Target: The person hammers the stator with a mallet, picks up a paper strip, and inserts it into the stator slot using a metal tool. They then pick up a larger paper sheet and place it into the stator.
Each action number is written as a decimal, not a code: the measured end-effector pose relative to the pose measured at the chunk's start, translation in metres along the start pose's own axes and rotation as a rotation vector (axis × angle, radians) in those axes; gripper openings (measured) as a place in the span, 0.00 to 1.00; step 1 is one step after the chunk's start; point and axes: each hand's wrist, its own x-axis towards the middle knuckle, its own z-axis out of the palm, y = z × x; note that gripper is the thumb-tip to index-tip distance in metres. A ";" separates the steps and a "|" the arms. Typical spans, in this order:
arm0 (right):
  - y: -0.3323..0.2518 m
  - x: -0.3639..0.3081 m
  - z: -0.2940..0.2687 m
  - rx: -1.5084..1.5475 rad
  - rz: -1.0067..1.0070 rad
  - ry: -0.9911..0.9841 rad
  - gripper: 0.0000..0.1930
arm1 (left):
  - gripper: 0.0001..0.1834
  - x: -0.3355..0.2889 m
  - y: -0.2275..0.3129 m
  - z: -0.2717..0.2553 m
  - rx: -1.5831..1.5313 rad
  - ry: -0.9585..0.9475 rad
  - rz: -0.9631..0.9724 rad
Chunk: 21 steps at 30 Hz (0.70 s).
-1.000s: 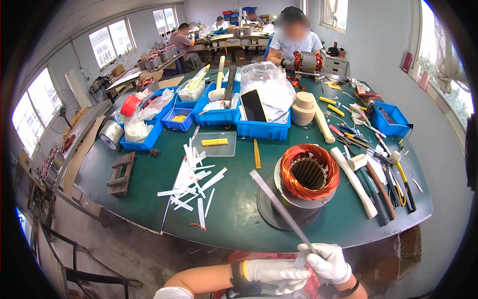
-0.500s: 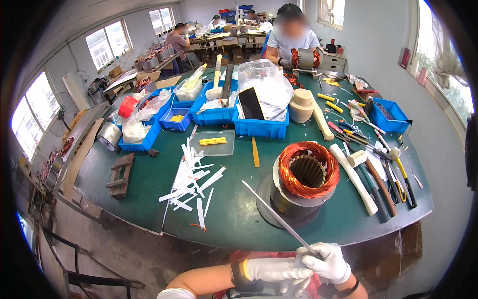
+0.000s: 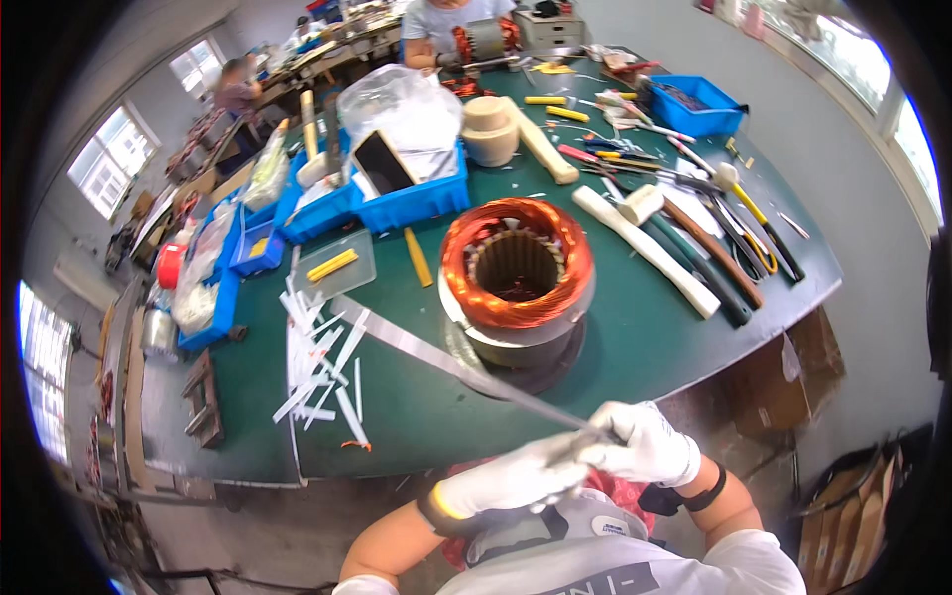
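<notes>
Left hand: the gloved left hand (image 3: pixel 511 478), worn with a dark wristband, is closed around the near end of a long thin strip (image 3: pixel 436 359), its grip shut on it just below the table's (image 3: pixel 635 347) front edge.
Right hand: the gloved right hand (image 3: pixel 643 444) pinches the same strip just beside the left, fingers curled tight; the two gloves touch.
Strip: pale and flat, it runs up and to the left from the hands, out over the green table, its far end near the scattered white slips (image 3: pixel 319 362).
Stator: a round motor stator (image 3: pixel 517 270) with copper-coloured windings stands upright on the table, just right of the strip and well above the hands.
Left of it: a clear tray (image 3: pixel 335 266) with a yellow piece inside, and blue bins (image 3: pixel 412 203) behind it.
Right of it: white and dark rods (image 3: pixel 650 250), a mallet (image 3: pixel 736 184) and hand tools lie side by side.
Background: another person (image 3: pixel 451 22) works at the table's far end.
</notes>
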 end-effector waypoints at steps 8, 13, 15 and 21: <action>-0.003 0.008 -0.002 0.267 -0.188 0.174 0.10 | 0.10 -0.006 0.033 -0.009 0.607 0.235 0.136; -0.025 0.029 -0.003 0.603 -0.141 0.313 0.09 | 0.10 -0.007 0.049 -0.006 0.396 0.504 0.372; -0.031 0.035 -0.005 0.593 -0.155 0.329 0.08 | 0.11 -0.007 0.053 -0.010 0.467 0.522 0.437; -0.034 0.060 -0.017 0.647 -0.196 0.418 0.06 | 0.12 -0.015 0.083 -0.047 1.610 0.535 0.974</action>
